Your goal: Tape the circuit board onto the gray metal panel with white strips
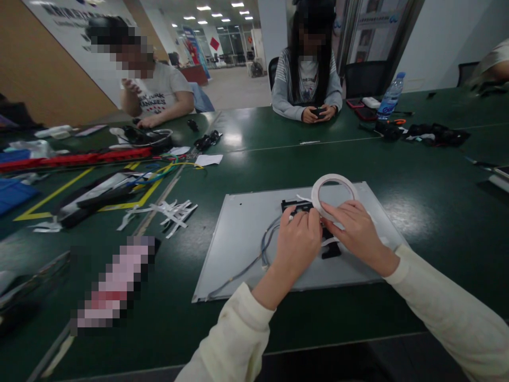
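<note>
A grey metal panel (238,233) lies flat on the green table, with a black part (294,204) and a grey cable (266,241) on it. Above the panel, my right hand (356,228) grips a white roll of tape (333,195) from below. My left hand (298,239) is closed beside it, pinching at the roll's lower left edge where the tape end seems to be. Both hands hover over the black part, and both sleeves are cream.
Cut strips of white tape (170,212) lie left of the panel. Farther left are coloured wires (167,170), a red strip (79,158) and black parts. Two people sit across the table. A water bottle (390,96) and black gear (433,133) stand at the far right.
</note>
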`<state>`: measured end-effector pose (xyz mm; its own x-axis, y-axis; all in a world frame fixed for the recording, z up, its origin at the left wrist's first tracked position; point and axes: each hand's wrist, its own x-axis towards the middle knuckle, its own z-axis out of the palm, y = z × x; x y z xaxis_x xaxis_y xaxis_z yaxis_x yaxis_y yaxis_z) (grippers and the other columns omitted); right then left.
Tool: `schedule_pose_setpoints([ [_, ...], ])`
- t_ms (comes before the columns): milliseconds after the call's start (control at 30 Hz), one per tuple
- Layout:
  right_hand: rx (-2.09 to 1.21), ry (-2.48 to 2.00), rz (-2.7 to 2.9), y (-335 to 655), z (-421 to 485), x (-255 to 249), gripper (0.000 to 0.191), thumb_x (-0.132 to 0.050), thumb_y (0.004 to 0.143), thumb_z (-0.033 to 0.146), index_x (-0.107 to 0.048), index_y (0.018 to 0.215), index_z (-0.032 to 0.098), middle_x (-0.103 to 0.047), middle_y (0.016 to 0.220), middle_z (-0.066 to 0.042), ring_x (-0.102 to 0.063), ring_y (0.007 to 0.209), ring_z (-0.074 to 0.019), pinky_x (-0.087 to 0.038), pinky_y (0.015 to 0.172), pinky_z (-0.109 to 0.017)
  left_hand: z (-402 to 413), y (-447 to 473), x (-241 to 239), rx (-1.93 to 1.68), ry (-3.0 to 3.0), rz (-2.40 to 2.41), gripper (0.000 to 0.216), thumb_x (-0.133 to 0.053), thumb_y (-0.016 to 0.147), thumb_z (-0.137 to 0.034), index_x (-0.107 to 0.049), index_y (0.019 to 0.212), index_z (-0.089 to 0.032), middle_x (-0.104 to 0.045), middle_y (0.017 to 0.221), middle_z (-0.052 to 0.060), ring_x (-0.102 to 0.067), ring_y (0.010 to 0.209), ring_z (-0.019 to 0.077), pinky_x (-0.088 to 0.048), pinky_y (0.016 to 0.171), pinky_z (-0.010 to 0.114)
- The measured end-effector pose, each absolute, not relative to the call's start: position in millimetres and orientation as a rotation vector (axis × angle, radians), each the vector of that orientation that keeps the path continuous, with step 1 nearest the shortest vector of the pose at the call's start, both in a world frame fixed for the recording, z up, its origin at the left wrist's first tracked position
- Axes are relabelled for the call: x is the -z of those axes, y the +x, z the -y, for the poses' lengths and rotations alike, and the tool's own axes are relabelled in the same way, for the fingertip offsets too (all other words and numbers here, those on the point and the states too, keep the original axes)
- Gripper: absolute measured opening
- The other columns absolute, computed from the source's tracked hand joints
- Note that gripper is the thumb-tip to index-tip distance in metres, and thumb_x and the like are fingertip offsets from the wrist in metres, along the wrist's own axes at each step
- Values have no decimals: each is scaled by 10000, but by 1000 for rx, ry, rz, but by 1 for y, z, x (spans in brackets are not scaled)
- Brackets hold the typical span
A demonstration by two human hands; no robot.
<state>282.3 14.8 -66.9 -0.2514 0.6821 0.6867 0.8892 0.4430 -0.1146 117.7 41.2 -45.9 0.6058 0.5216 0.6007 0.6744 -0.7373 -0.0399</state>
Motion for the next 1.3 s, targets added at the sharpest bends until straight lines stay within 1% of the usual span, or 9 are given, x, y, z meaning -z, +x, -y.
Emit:
schedule_pose_setpoints([
  [133, 379, -1341, 2057, 282, -14, 67, 316, -466, 934, 247, -592, 1194, 119, -698, 871, -89, -582, 766, -195, -396, 803, -364, -41, 119, 48, 779, -2605, 980, 147, -426, 904, -164, -544, 819, -151, -639, 667, 51, -621, 658, 199, -438, 786, 376],
  [233, 338, -1344, 2073, 282, -15, 70, 337, -463, 930, 242, -573, 1231, 134, -702, 888, -84, -589, 782, -199, -394, 815, -370, -41, 119, 49, 720, -2624, 967, 190, -408, 911, -161, -529, 764, -161, -617, 615, 50, -604, 600, 204, -422, 687, 358],
  [467, 193, -1255, 2031, 286, -16, 69, 346, -462, 908, 211, -568, 1232, 156, -694, 943, -95, -602, 828, -214, -428, 815, -387, -42, 116, 45, 691, -2683, 897, 148, -435, 891, -134, -539, 792, -168, -629, 641, 37, -615, 625, 202, -404, 648, 342],
  [667, 68, -1211, 1981, 282, -14, 66, 357, -453, 905, 188, -560, 1245, 166, -688, 1001, -97, -606, 871, -210, -443, 834, -396, -42, 117, 44, 771, -2705, 943, 195, -429, 895, -171, -538, 733, -180, -611, 604, 15, -588, 578, 170, -383, 598, 312],
  [800, 102, -1192, 1959, 278, -13, 67, 354, -466, 898, 184, -578, 1233, 178, -694, 962, -88, -608, 827, -206, -447, 818, -400, -40, 117, 46, 931, -2753, 1050, 204, -447, 874, -180, -526, 687, -187, -594, 572, 1, -559, 542, 146, -363, 555, 282],
  [967, 84, -1118, 1907, 277, -12, 65, 366, -491, 884, 177, -589, 1237, 184, -698, 908, -79, -608, 798, -195, -454, 801, -389, -38, 116, 41, 1251, -2974, 1228, 234, -448, 860, -176, -518, 637, -182, -570, 545, -21, -521, 493, 106, -360, 505, 229],
  [1067, -3, -1116, 1856, 278, -10, 61, 358, -503, 889, 214, -596, 1235, 203, -698, 897, -65, -610, 780, -189, -460, 786, -383, -37, 117, 37, 1489, -3191, 1318, 224, -445, 860, -162, -553, 664, -175, -589, 548, -31, -547, 496, 93, -412, 530, 203],
  [1167, -163, -1101, 1801, 278, -8, 56, 343, -519, 895, 251, -601, 1226, 213, -699, 935, -59, -619, 809, -184, -473, 772, -357, -37, 117, 34, 1697, -3373, 1397, 226, -430, 872, -162, -568, 693, -169, -604, 552, -29, -586, 523, 95, -459, 568, 197],
  [1300, -264, -1124, 1749, 284, -8, 48, 327, -527, 895, 288, -615, 1202, 216, -699, 976, -55, -630, 855, -181, -485, 788, -334, -43, 112, 27, 1852, -3332, 1479, 220, -446, 886, -206, -557, 700, -170, -587, 534, -39, -575, 502, 92, -465, 563, 196],
])
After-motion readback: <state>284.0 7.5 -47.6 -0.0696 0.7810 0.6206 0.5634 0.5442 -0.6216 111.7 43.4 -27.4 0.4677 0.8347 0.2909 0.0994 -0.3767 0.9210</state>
